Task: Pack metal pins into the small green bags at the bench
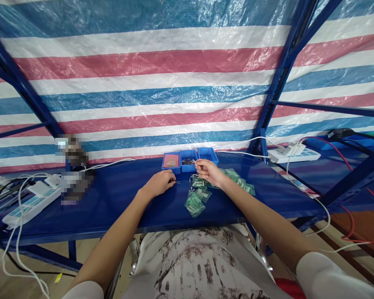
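Note:
My left hand [161, 183] rests low over the blue table, its fingers closed on a small part with thin metal leads [178, 182] that stick out to the right. My right hand [209, 172] is raised in a pinch in front of the blue bins; whatever sits between its fingertips is too small to name. Beneath and beside that hand lie several flat green packets [194, 204], some overlapping. The middle blue bin [188, 168] holds a heap of small dark, wiry metal parts [188, 162]. In the left bin [172, 170] is a flat pinkish piece [171, 160].
A third blue bin [212, 154] stands at the right of the row. Power strips lie on the left [34, 207] and right [294, 154], with loose white cables. A blurred patch [76, 170] covers something on the left. Blue metal posts and a striped tarp [162, 95] stand behind the table.

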Available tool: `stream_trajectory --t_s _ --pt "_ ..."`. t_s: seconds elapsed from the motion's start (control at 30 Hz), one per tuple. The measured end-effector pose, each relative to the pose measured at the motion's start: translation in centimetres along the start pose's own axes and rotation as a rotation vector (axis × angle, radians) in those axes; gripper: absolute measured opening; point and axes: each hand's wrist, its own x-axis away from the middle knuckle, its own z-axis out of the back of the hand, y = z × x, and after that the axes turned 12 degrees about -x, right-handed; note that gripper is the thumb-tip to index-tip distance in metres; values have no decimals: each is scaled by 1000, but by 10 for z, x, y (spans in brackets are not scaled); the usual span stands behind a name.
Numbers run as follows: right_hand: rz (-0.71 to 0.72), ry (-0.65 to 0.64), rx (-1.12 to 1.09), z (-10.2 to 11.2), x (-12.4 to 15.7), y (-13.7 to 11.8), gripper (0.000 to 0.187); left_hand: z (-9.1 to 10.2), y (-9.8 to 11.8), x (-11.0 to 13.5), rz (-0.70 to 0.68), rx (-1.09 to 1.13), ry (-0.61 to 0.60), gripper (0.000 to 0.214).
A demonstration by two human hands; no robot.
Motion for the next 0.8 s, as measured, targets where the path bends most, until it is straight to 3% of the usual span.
stream_trajectory --t_s 0.8 --pt "-6 1 23 -1 0 -1 27 0 0 0 0 -12 -7 21"
